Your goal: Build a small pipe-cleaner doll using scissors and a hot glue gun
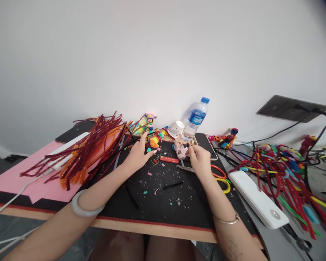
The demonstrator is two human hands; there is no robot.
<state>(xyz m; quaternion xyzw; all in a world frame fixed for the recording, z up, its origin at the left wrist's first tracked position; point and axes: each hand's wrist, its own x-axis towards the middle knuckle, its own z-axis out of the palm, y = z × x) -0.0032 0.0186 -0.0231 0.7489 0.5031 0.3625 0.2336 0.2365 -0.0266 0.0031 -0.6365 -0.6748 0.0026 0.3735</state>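
Note:
My left hand [139, 153] is open, its index finger and thumb apart. It hovers beside a cluster of colourful fuzzy craft pieces [154, 140], and no held thing shows in it. My right hand [201, 159] has its fingers drawn together at the edge of a small pale pink printed container [180, 149]. A dark spot shows at the fingertips; whether it is a nail or a tiny piece, I cannot tell. Partly behind my right hand lie scissors [218, 173] with orange and yellow handles. A red stick-like piece [168, 160] rests between my hands.
Red and orange pipe cleaners [97, 148] lie on pink paper [54, 188] at left. A water bottle [196, 121] and a white cup [176, 128] stand by the wall. Scraps dot the black mat [157, 203]. A white power bank [258, 197] and more pipe cleaners [293, 181] lie at right.

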